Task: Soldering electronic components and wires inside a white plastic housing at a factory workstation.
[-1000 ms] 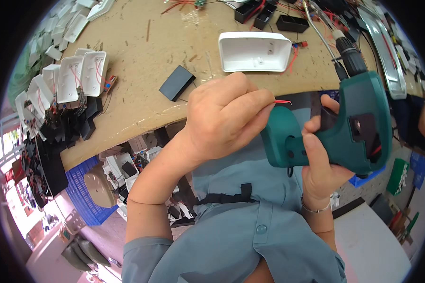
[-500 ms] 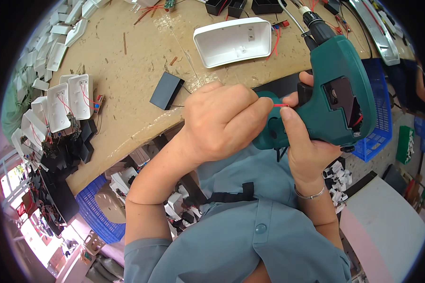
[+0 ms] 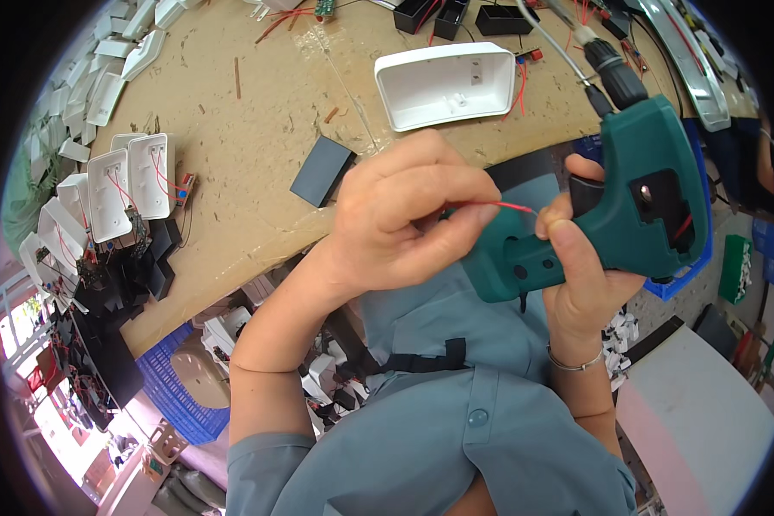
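Above the edge of the wooden desk [image 3: 258, 181], the right hand [image 3: 589, 279] is wrapped around the grip of a green power drill [image 3: 636, 211] held over the lap, while the left hand [image 3: 396, 224] pinches a thin red wire [image 3: 503, 205] just beside the drill's handle.

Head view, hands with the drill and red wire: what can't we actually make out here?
- Drill bit tip: the green drill points up and away; its chuck end runs into workbench clutter.
- Red wire: its near end is hidden inside the left hand, its far end behind the right hand thumb.
- Drill grip: mostly covered by the right hand.
- White housing: inner details too small.
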Motion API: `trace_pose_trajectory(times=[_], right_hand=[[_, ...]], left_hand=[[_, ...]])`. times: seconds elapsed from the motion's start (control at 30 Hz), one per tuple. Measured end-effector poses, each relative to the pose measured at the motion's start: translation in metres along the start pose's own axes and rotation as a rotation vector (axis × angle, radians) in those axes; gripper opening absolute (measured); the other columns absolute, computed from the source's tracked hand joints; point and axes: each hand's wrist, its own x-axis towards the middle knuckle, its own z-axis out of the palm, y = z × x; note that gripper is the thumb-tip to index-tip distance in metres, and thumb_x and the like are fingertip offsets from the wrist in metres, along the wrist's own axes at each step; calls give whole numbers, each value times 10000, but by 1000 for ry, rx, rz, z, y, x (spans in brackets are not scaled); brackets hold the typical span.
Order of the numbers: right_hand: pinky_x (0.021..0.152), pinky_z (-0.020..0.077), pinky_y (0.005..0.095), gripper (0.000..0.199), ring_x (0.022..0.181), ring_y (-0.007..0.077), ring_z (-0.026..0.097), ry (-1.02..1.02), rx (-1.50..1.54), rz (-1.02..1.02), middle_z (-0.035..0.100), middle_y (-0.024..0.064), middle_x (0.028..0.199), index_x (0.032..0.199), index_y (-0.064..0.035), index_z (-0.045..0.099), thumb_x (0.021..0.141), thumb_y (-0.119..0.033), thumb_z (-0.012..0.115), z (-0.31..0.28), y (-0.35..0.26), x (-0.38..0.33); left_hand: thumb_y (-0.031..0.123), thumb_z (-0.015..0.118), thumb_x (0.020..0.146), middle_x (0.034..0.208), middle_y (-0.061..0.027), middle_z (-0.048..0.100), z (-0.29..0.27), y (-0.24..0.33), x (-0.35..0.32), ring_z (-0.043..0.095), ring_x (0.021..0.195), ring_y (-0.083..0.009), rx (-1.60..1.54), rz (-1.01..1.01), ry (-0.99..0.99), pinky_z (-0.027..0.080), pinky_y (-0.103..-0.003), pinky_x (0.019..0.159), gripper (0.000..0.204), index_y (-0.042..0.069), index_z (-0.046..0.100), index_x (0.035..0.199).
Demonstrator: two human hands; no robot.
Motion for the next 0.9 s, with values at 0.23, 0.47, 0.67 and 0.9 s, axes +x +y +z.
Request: trace_pose_trajectory(times=[0.23,0.47,0.67,0.9], right_hand=[[640,501,263,595,743,155,582,86,-30,-4,514,215,1089,1222,20,354,683,87,598,15,-3,0],[632,501,248,554,734,151,581,36,-41,-36,519,207,1076,1185,43,380,678,102,595,13,2,4],[644,501,257,529,742,149,580,12,-38,-41,522,195,1065,1164,47,395,677,105,592,12,3,4],[657,494,258,524,769,155,579,-7,-121,-95,519,185,1080,1161,50,399,674,121,579,16,0,2]], left_hand=[[-72,657,651,686,-52,550,6,-3,0,495,554,-101,31,-24,32,363,-209,460,168,3,620,797],[-69,663,647,697,-59,557,9,-5,-2,512,566,-126,48,-21,-9,375,-218,466,177,9,630,802],[12,681,647,687,-35,561,8,-4,-4,519,534,-135,42,-67,60,393,-244,444,153,63,645,787],[-77,664,645,702,-61,568,7,-1,-3,515,588,-118,77,-70,11,381,-223,480,184,5,636,808]])
